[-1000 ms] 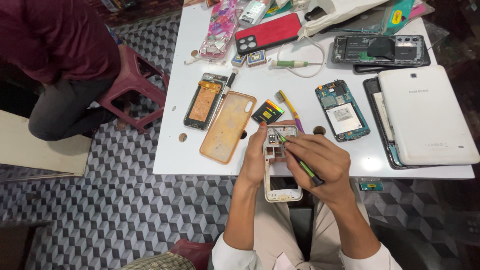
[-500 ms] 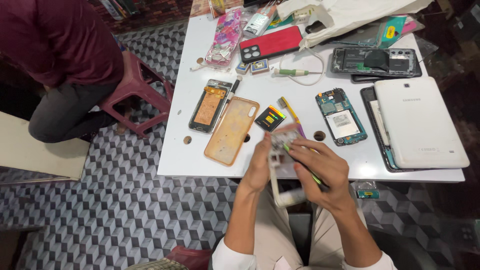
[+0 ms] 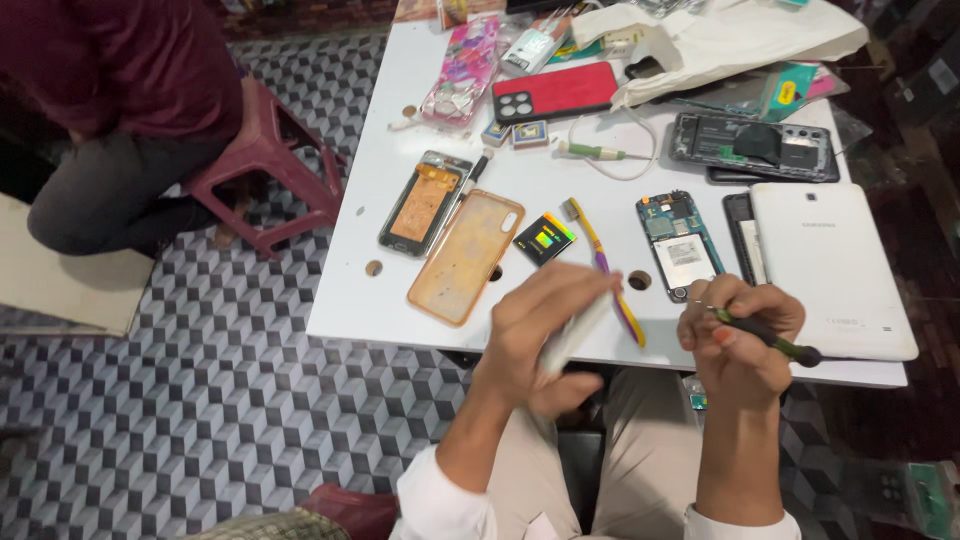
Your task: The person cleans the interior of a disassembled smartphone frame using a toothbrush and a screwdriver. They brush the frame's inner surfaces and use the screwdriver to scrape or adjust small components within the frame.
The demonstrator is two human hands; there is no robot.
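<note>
My left hand (image 3: 545, 335) grips a white phone body (image 3: 575, 335), turned edge-on and blurred, over the near edge of the white table (image 3: 390, 300). My right hand (image 3: 740, 335) holds a green-handled screwdriver (image 3: 770, 338) a short way right of the phone, apart from it. Just beyond my hands lie a yellow and purple toothbrush (image 3: 605, 265) and an opened phone with its circuit board showing (image 3: 678, 245).
On the table lie an orange clear case (image 3: 465, 255), an open phone frame (image 3: 425, 205), a white tablet (image 3: 830, 270), a red phone (image 3: 555, 92), a dark opened phone (image 3: 755, 145) and a white bag (image 3: 730, 40). A person in maroon sits on a red stool (image 3: 265, 165) at left.
My hands have drawn apart. The left hand lifted and turned the phone on edge; the right hand took the screwdriver off it and moved right. The view tilted toward the table.
</note>
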